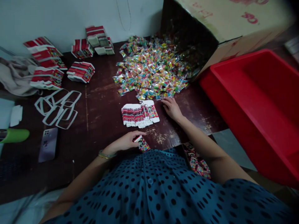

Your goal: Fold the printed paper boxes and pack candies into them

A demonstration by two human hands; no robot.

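Near the table's front edge my left hand (127,140) is closed on a small printed candy box (142,144), red with colourful dots, held tilted close to the blue shirt. My right hand (171,108) rests at the near edge of a heap of clear candy packets (151,70), its fingers apart and stretched toward the nearest ones. No packet shows in that hand. Between the two hands lies a fanned row of flat, unfolded boxes (136,115), overlapping, with white flaps.
Bundles of flat boxes (46,77) stand at the back left, with white paper bands (59,107) before them. A phone (48,144) lies at left. A cardboard box (233,46) and a red bin (247,115) stand at right. Filled boxes (198,163) sit below the table edge.
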